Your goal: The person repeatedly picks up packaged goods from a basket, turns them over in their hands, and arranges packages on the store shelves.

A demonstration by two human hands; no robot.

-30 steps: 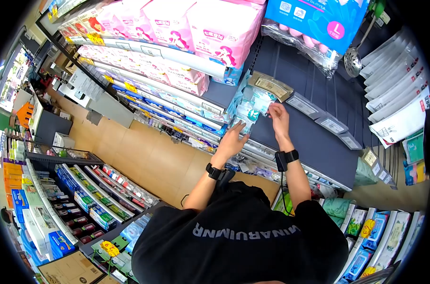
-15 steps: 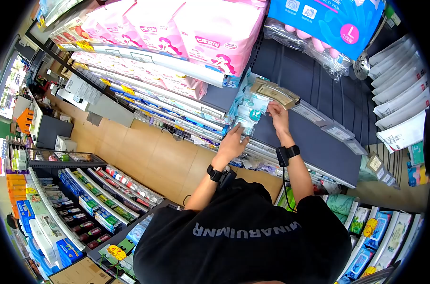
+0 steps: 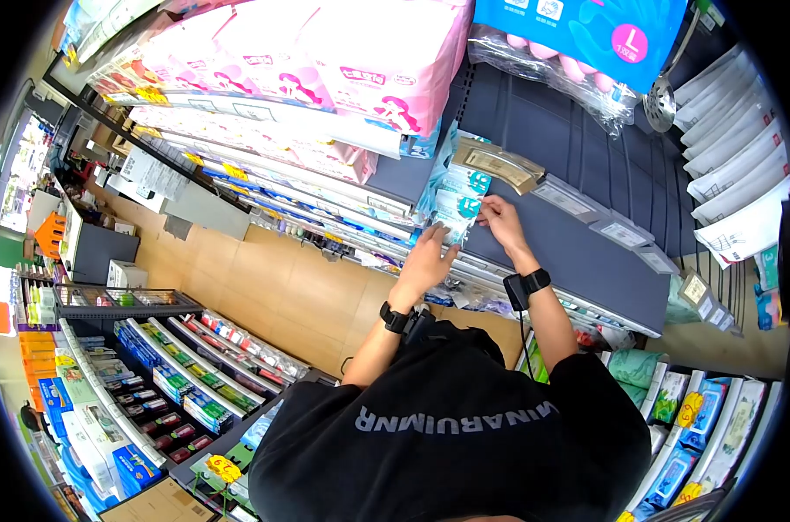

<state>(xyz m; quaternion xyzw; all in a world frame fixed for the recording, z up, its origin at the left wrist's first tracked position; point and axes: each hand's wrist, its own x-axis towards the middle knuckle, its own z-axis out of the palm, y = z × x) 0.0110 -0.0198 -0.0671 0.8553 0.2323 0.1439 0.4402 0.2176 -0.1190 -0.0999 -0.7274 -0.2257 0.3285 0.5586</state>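
Observation:
Small light-blue and white plastic packets (image 3: 457, 207) with teal number marks stand in a row at the shelf's front, beside a tan price-tag holder. My left hand (image 3: 426, 262) rests its fingertips on the nearest packet; its fingers are stretched and apart. At the right edge of the same packets, my right hand (image 3: 503, 228) has its fingers bent, with thumb and forefinger closed at a packet's edge. Part of that packet is hidden behind the fingers. Both wrists wear black bands with small devices.
Pink packs (image 3: 386, 65) fill the upper shelf on the left. A blue glove package (image 3: 578, 39) hangs above. A metal slotted ladle (image 3: 660, 104) and white bags (image 3: 734, 196) hang at the right. Tag holders (image 3: 573, 202) line the grey shelf (image 3: 578, 257). Stocked shelves stand behind me.
The view has shifted slightly. My right hand has moved a little down and left, closer to the packets' edge. My left hand stays on the packets.

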